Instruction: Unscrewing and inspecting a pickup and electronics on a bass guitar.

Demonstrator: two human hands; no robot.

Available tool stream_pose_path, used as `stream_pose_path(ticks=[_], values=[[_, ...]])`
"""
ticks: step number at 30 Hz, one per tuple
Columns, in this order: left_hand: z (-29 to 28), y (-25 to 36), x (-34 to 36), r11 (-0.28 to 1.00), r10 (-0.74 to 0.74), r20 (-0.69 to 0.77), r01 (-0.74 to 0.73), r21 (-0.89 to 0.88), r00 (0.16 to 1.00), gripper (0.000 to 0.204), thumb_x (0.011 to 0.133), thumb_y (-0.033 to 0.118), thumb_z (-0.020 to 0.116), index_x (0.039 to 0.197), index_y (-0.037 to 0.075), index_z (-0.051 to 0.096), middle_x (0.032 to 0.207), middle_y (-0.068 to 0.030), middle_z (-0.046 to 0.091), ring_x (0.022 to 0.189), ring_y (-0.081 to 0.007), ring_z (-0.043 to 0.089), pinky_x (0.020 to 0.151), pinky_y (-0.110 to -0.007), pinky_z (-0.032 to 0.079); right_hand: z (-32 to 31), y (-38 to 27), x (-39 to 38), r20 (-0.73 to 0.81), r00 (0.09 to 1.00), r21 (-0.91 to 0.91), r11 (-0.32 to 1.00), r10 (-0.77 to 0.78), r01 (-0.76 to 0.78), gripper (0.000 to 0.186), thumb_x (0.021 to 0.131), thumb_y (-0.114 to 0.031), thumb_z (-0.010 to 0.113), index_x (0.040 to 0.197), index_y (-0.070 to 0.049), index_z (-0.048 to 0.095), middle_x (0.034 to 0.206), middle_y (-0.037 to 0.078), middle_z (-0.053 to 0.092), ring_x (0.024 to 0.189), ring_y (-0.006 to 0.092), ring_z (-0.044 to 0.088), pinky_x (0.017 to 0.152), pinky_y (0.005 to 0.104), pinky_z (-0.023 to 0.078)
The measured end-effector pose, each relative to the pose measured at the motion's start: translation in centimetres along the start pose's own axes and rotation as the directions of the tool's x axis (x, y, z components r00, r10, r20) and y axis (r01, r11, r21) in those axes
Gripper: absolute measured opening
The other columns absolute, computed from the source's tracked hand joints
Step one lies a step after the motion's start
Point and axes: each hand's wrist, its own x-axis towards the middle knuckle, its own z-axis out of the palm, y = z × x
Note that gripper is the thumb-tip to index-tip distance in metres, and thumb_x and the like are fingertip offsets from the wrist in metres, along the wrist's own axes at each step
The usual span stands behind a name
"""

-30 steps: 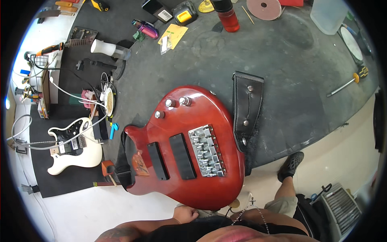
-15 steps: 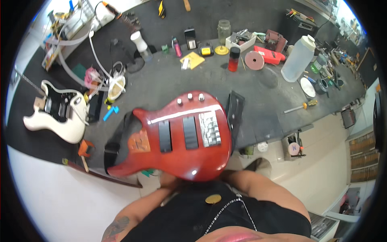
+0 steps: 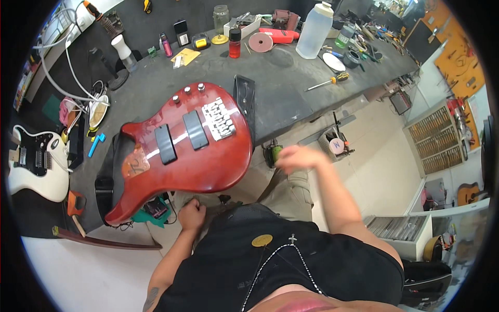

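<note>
Since the earlier frame, the right hand (image 3: 299, 157) has risen into view, its forearm angled forward, wrist bent inward, well right of the red guitar body (image 3: 195, 174); blur means I cannot tell its grip. The left hand (image 3: 191, 214) is fisted below that body, which overhangs the dark workbench's (image 3: 286, 91) front edge.

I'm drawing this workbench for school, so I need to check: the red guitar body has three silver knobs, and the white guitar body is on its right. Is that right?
Not quite: the white guitar body is on the left of the red guitar body, as the head view shows. The three silver knobs are right.
</note>
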Motion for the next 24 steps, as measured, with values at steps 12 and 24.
stream_pose_path(ticks=[12,24], values=[[-7.3,1.7,-3.3,0.905,0.421,0.412,-0.405,-0.131,0.808,0.039,0.09,0.029,0.073,0.119,0.003,0.067,0.109,-0.021,0.073,0.102,-0.0392,0.07,0.087,-0.046,0.055,-26.8,-1.9,8.5,-0.853,0.492,-0.376,0.858,-0.173,-0.35,0.065,0.09,-0.064,0.064,0.127,-0.01,0.069,0.137,0.021,0.067,0.132,0.0372,0.06,0.11,0.0485,0.045],[-29.1,7.8,-4.5,0.582,0.744,0.066,-0.596,-0.553,0.664,0.031,0.098,0.028,0.068,0.113,0.001,0.068,0.102,-0.0082,0.071,0.088,-0.0186,0.068,0.078,-0.033,0.054,-12.5,-19.2,-2.9,-0.774,0.022,-0.243,0.329,-0.632,0.912,0.025,0.096,-0.009,0.074,0.115,-0.002,0.06,0.107,0.011,0.07,0.086,0.0153,0.07,0.065,0.0271,0.052]])
